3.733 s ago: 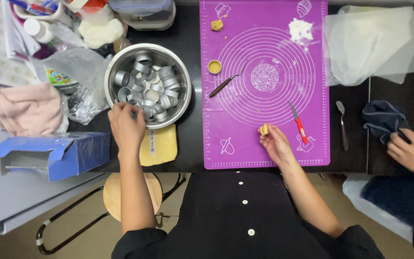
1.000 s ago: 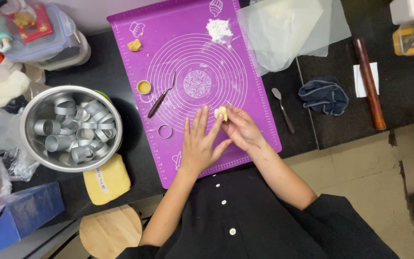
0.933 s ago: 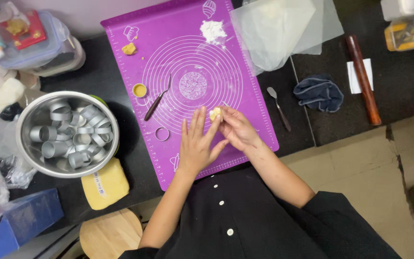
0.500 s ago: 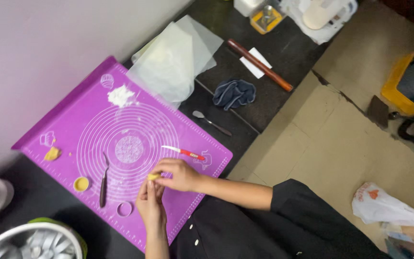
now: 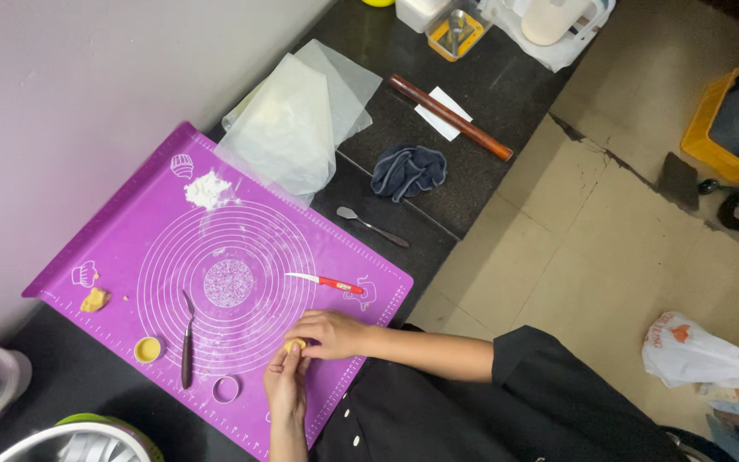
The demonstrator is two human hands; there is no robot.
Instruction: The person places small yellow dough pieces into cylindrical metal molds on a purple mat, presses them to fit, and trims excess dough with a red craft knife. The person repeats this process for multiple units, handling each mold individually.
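Note:
Both of my hands meet over the near edge of a purple silicone mat (image 5: 130, 231). My left hand (image 5: 284, 385) and my right hand (image 5: 333, 334) pinch a small yellow dough piece (image 5: 295, 345) between their fingertips, just above the mat. A metal ring cutter (image 5: 226, 389) lies on the mat beside my left hand. A red-handled knife (image 5: 322, 281) lies a little beyond my right hand. Further along the mat are a dark thin tool (image 5: 187, 338), a small yellow round piece (image 5: 147, 349), a dough lump (image 5: 94, 299) and a flour pile (image 5: 207, 190).
On the dark counter beyond the mat lie translucent sheets (image 5: 292, 128), a metal spoon (image 5: 372, 227), a dark cloth (image 5: 408, 169) and a wooden rolling pin (image 5: 451, 128). A steel bowl (image 5: 53, 438) shows at the bottom left. The floor has a yellow crate (image 5: 720, 128) and a plastic bag (image 5: 703, 355).
My left hand left the steel bowl and joined my right hand on the dough piece. The view has swung, so the bowl now sits at the frame's bottom left.

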